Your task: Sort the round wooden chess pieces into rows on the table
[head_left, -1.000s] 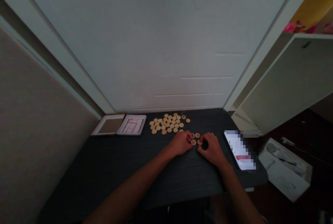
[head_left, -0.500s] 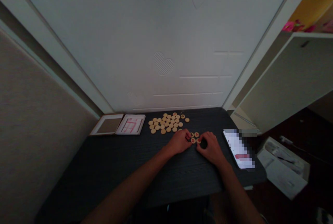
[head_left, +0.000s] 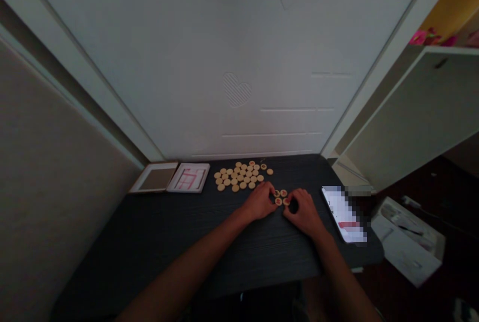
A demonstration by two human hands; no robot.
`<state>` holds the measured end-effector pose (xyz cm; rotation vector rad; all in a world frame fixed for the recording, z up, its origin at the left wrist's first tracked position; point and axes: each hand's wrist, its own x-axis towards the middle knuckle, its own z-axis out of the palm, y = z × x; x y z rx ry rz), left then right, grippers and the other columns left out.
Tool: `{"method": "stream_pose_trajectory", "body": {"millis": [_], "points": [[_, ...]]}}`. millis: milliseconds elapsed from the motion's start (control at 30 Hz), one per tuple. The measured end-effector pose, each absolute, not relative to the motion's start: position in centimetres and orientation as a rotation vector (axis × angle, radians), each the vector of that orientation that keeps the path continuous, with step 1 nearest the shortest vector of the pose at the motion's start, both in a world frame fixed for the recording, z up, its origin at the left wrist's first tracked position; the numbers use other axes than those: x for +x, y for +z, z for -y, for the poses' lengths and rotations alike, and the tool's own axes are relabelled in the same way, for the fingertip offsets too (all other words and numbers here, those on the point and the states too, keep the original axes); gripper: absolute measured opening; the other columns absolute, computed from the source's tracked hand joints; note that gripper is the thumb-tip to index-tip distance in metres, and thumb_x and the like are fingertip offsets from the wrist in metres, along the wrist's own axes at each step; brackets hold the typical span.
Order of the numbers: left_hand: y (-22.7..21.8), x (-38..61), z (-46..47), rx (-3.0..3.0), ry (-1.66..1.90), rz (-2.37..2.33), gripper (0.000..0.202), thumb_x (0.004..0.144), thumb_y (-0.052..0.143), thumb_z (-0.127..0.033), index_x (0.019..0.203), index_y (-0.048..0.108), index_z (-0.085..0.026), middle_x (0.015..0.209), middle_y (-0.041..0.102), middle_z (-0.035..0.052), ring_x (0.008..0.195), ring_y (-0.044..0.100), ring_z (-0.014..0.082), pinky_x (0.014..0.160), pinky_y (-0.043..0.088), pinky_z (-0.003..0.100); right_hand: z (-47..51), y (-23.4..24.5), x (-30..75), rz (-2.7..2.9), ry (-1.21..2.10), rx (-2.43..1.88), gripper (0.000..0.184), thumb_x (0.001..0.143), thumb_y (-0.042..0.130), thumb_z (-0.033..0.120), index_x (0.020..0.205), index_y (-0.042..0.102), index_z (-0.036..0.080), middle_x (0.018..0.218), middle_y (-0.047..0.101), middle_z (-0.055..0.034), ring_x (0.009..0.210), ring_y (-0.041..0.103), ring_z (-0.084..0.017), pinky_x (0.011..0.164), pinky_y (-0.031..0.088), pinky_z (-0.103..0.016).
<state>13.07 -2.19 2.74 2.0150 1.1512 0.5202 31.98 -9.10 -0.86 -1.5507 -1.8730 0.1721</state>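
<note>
Several small round wooden Chinese chess pieces lie close together between my two hands, some with red marks and one with a dark mark. My right hand [head_left: 304, 211] pinches the lower right piece [head_left: 286, 202] between thumb and forefinger. On the other side, my left hand [head_left: 259, 202] curls thumb and forefinger around the left edge of the group. Its thumb is at the lower left piece [head_left: 278, 202], and its forefinger is by the upper left piece [head_left: 277, 193]. The upper right piece [head_left: 283, 193] shows a red mark.
Behind my left hand, many plain-side-up pieces [head_left: 240, 178] spread over the dark table [head_left: 168, 232]. An open box [head_left: 153, 177] with a pink-lined white part [head_left: 189, 178] stands at the back left. A lit phone [head_left: 342, 215] lies at right; a white box [head_left: 409, 237] is beyond the table edge.
My left forefinger has straightened and shifted up along the left side of the small group. My right hand keeps its pinch. The camera view has shifted slightly.
</note>
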Motion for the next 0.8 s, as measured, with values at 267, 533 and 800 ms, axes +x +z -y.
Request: {"method": "stream_pose_trajectory", "body": {"millis": [267, 533, 800], "points": [[2.76, 13.09, 2.08, 2.022, 0.519, -1.142, 0.026, 0.070, 0.077, -0.020, 0.089, 0.059, -0.021, 0.084, 0.066, 0.0019, 0.079, 0.066, 0.0206, 0.068, 0.049, 0.029, 9.05, -0.91, 32.02, 1.879, 0.162, -1.533, 0.017, 0.076, 0.065, 0.019, 0.090, 0.057, 0.025, 0.090, 0.063, -0.0027, 0.089, 0.057, -0.025, 0.081, 0.042, -0.037], [2.57, 13.07, 1.86, 2.044, 0.515, -1.145, 0.026, 0.070, 0.077, -0.022, 0.088, 0.058, -0.021, 0.085, 0.066, 0.0022, 0.083, 0.066, 0.0220, 0.073, 0.050, 0.030, 9.09, -0.95, 32.04, 1.852, 0.194, -1.539, 0.018, 0.077, 0.065, 0.018, 0.090, 0.056, 0.026, 0.092, 0.062, -0.0035, 0.091, 0.057, -0.026, 0.083, 0.044, -0.039], [2.84, 13.27, 1.97, 2.073, 0.521, -1.149, 0.027, 0.072, 0.078, -0.027, 0.089, 0.059, -0.021, 0.086, 0.067, 0.0030, 0.084, 0.066, 0.0225, 0.074, 0.050, 0.030, 9.02, -0.88, 32.17, 1.835, 0.208, -1.466, 0.022, 0.074, 0.066, 0.017, 0.093, 0.057, 0.026, 0.121, 0.064, -0.0089, 0.115, 0.056, -0.031, 0.095, 0.044, -0.046]]}}
